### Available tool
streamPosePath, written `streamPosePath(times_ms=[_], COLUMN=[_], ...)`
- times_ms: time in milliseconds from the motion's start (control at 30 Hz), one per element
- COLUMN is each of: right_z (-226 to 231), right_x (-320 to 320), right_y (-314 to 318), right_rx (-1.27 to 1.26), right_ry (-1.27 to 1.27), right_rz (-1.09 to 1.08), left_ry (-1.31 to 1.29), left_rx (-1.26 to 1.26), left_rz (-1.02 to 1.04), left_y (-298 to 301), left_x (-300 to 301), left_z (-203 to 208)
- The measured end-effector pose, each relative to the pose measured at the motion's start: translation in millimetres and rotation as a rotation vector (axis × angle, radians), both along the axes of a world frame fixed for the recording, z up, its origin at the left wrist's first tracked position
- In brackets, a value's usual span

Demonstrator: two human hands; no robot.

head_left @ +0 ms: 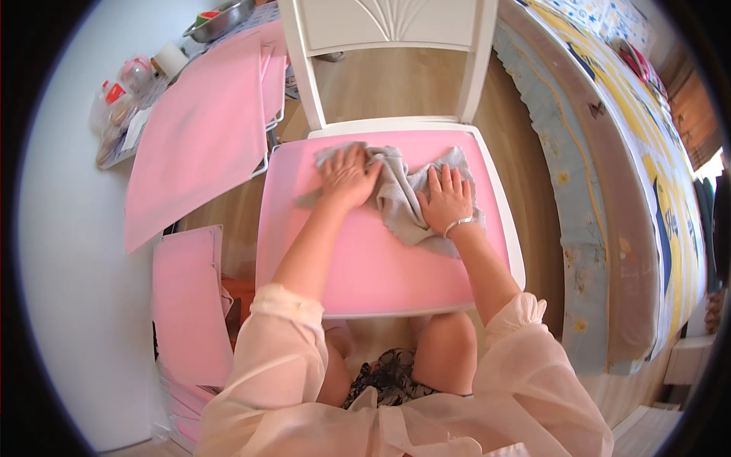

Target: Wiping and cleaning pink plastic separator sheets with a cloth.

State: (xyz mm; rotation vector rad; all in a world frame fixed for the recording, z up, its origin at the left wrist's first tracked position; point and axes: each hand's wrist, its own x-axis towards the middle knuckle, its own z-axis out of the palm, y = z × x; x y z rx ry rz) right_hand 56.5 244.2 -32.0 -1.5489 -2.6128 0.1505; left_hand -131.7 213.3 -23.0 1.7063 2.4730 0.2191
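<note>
grey cloth (400, 194) crumpled on the pink sheet (365, 266) covering a white chair (392, 30). left hand (346, 177) and right hand (445, 199) press flat on it, fingers spread, grasping nothing. further pink sheets (202, 126) lie left; possibly a bed (609, 190) right.

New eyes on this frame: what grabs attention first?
Dead centre, both hands press flat on a crumpled grey cloth lying on a pink sheet that covers a white chair's seat: left hand, right hand with a bracelet. More pink sheets lie at left; a patterned bedspread runs along the right.
</note>
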Motion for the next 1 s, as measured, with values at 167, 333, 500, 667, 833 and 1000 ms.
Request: streamPosePath(times_ms=[167, 333, 500, 667, 833, 1000], right_z=[-8.1, -6.0, -0.8, -1.2, -4.6, -4.8], right_x=[2.9, 8.2, -2.6, -4.3, -8.9, -13.2], right_y=[-0.6, 9.1, 14.3, 21.2, 25.1, 28.5], right_rx=[0.087, 0.11, 0.049, 0.059, 0.067, 0.054], right_ry=[0.044, 0.043, 0.107, 0.089, 0.09, 0.05], right_rz=[0.057, 0.055, 0.054, 0.009, 0.03, 0.019], left_ry=[-0.008, 0.032, 0.131, 0.095, 0.081, 0.079], left_rx=[0.032, 0.069, 0.043, 0.053, 0.045, -0.002], left_rz=[-0.348, -0.241, -0.034, 0.056, 0.255, 0.483], left_y=[70.6, 90.7, 33.0, -16.8, -45.8, -74.5], left_x=[30.0, 7.8, -63.2, -79.5, -72.1, -51.6], left_z=[-8.1, -10.3, -5.8, -8.0, -3.7, -1.8])
